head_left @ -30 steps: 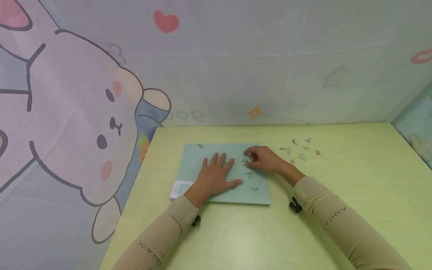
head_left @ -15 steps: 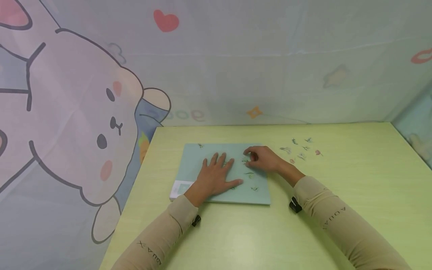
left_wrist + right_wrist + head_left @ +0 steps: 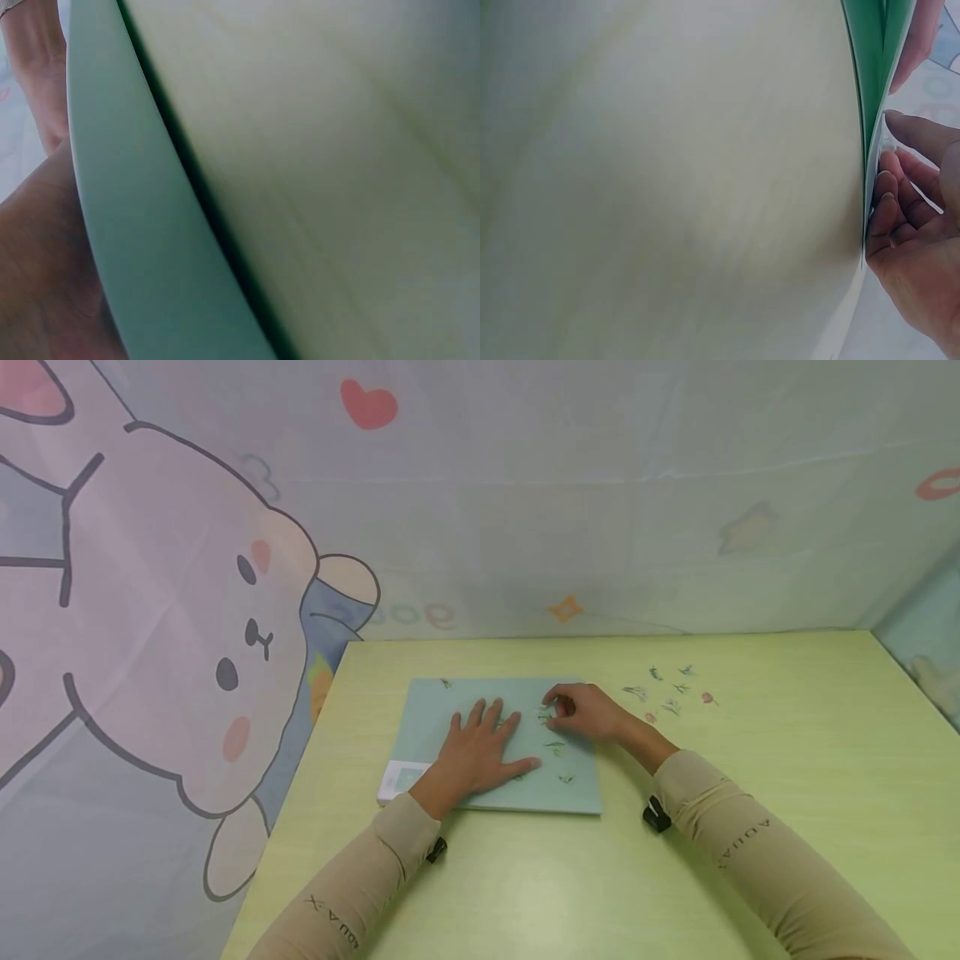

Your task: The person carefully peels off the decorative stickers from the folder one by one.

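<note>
A pale green notebook or folder (image 3: 420,727) with a white label at its near left corner lies on the table. My left hand (image 3: 477,752) rests on its cover, fingers straight and spread. At the cover's right side my right hand (image 3: 588,714) has its fingers curled. It pinches a small see-through plant sticker (image 3: 887,142) between thumb and index finger, right against the cover. Other small green plant stickers lie on the cover, including a sprig (image 3: 555,746) and another sprig (image 3: 566,779) below the right hand. Parts of a few are hidden under the left hand.
Several loose flower stickers (image 3: 670,707), some bluish and some pink, lie on the yellow-green table (image 3: 787,793) right of the notebook. A printed cloth backdrop (image 3: 480,543) hangs behind the table and along its left side.
Both hands stay nearly in place. The sticker at the right fingertips shows paler and a little larger, shifted slightly toward the far edge.
</note>
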Demonstrator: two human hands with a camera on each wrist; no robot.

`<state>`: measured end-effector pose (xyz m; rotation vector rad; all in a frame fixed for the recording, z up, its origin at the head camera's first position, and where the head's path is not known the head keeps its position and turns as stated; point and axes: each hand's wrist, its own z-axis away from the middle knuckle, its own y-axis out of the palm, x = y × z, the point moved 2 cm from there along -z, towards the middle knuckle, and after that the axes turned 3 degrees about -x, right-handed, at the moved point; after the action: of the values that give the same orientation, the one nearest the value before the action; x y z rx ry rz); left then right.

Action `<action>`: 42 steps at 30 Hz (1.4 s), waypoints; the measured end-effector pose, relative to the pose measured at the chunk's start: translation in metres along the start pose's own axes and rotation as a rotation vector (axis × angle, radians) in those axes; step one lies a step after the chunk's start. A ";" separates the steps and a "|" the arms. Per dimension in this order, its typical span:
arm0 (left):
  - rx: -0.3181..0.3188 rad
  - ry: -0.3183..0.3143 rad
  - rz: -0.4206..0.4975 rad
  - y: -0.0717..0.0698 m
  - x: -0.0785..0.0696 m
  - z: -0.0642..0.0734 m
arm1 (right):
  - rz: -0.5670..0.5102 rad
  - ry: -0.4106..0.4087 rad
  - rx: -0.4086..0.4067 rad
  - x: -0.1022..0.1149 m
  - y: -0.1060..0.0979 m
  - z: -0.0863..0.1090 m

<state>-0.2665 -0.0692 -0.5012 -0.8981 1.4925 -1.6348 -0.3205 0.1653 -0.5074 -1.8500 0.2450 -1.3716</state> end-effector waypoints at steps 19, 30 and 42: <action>0.016 -0.004 0.017 -0.002 -0.003 0.000 | -0.061 0.088 -0.044 -0.004 0.002 0.000; 0.014 -0.010 0.027 -0.001 -0.002 -0.001 | -0.032 0.080 -0.087 -0.004 0.005 -0.003; 0.030 -0.018 0.030 -0.001 -0.003 0.000 | -0.096 0.118 -0.099 -0.001 0.001 0.001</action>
<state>-0.2653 -0.0669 -0.5004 -0.8677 1.4590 -1.6189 -0.3195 0.1658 -0.5095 -1.8842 0.2922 -1.5627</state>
